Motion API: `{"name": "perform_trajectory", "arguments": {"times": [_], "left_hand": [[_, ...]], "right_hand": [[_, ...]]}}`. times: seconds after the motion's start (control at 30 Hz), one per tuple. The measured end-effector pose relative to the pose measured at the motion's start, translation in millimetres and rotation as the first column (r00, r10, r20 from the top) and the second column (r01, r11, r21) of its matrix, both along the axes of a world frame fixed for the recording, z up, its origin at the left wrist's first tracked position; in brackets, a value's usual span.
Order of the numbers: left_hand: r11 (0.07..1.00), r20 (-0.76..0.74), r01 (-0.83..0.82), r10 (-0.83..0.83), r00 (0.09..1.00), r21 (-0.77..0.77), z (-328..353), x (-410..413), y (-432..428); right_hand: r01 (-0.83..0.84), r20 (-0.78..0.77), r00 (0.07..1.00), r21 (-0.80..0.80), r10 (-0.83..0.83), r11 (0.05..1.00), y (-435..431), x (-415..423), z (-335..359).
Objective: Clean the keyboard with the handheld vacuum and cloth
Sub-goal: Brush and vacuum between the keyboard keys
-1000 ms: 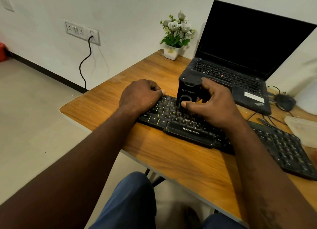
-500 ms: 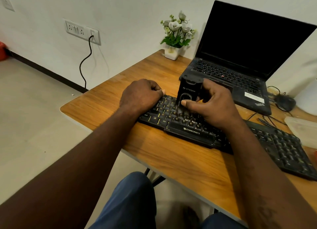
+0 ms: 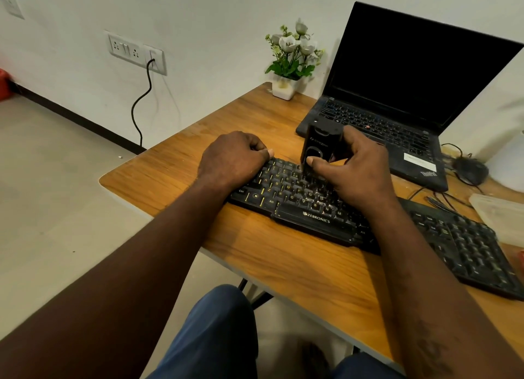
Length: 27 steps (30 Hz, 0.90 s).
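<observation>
Right hand grips the boxy black vacuum upright on the matte keyboard; left hand rests curled, perhaps empty, on its end.

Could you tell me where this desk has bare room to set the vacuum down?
Bare wood lies left of the laptop, between the flower pot and the Zebronics keyboard, and along the near edge before it. The right is crowded: second keyboard, cables, mouse, container.

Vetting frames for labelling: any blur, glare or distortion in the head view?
Head view: wide-angle bending tilts the laptop; the handheld vacuum in the right hand is motion-smeared; ZEBRONICS print on the keyboard reads sharp; light soft, no glare on its dark screen.
</observation>
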<state>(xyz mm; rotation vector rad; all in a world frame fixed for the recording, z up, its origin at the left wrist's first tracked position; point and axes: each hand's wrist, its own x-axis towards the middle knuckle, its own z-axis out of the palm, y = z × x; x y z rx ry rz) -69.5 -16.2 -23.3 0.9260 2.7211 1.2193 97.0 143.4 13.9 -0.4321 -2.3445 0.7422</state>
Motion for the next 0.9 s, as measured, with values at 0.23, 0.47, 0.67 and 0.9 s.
{"name": "perform_trajectory", "arguments": {"times": [0.23,0.47,0.67,0.9], "left_hand": [[1.000,0.012,-0.011,0.011,1.000,-0.001,1.4,1.1,-0.4],[1.000,0.020,-0.003,0.003,1.000,0.009,0.5,0.6,-1.1],[1.000,0.013,-0.003,0.002,1.000,0.013,0.7,-0.9,-1.2],[1.000,0.015,-0.013,0.013,1.000,-0.001,3.2,1.9,-0.6]], "right_hand": [[-0.173,0.021,0.984,-0.039,0.174,0.984,-20.0,-4.5,0.6],[-0.126,0.071,0.990,-0.004,0.126,0.992,-4.7,-4.7,4.8],[-0.049,0.102,0.992,-0.202,0.071,0.978,28.3,22.3,10.7],[-0.084,0.065,0.994,0.007,0.083,0.996,-11.9,-11.1,3.2]]}}
